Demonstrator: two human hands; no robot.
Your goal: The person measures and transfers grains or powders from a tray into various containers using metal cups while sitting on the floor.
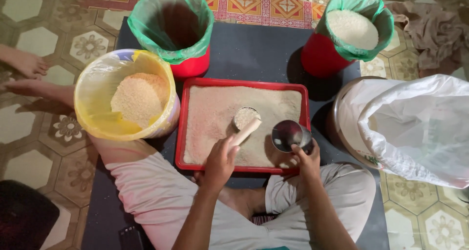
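A red tray [244,83] full of rice lies on a dark mat in front of my crossed legs. My left hand [220,162] grips the pale handle of a small metal scoop [245,117], which rests filled with rice on the rice bed in the tray. My right hand [307,158] holds an empty metal cup [287,135], tilted with its mouth towards me, over the tray's near right corner.
A yellow-lined bucket [93,91] with a mound of rice stands left of the tray. Two red buckets with green liners stand behind: the left one [195,67] looks empty, the right one [320,57] holds white rice. A white sack [420,128] in a container sits right. Another person's foot [24,62] is far left.
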